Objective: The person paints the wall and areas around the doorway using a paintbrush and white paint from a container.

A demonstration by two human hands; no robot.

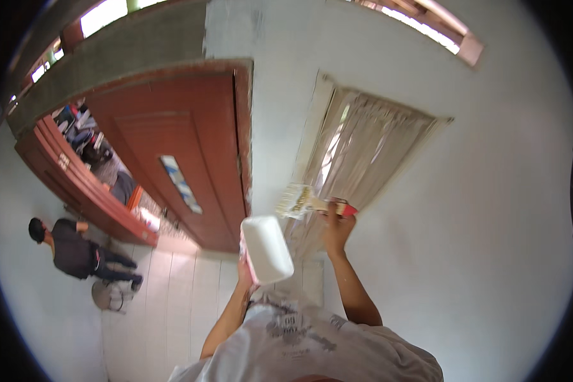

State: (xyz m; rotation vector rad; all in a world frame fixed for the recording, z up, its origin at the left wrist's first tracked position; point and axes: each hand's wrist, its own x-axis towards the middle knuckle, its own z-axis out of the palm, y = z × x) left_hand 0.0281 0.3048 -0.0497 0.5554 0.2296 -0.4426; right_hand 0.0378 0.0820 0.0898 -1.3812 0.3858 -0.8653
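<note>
White tray (267, 248) in left grip (244, 270); paintbrush (309, 202) in right grip (336, 230).

The left hand (244, 270) is mostly hidden behind the white paint tray (266, 248) it holds.

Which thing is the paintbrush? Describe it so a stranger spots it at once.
Start at the plastic-covered window in the white wall, right of the red-brown door. At the window's lower left edge, the right hand lifts the paintbrush. Its wide pale bristles and red handle distinguish it from the plain white tray in the left hand.
</note>
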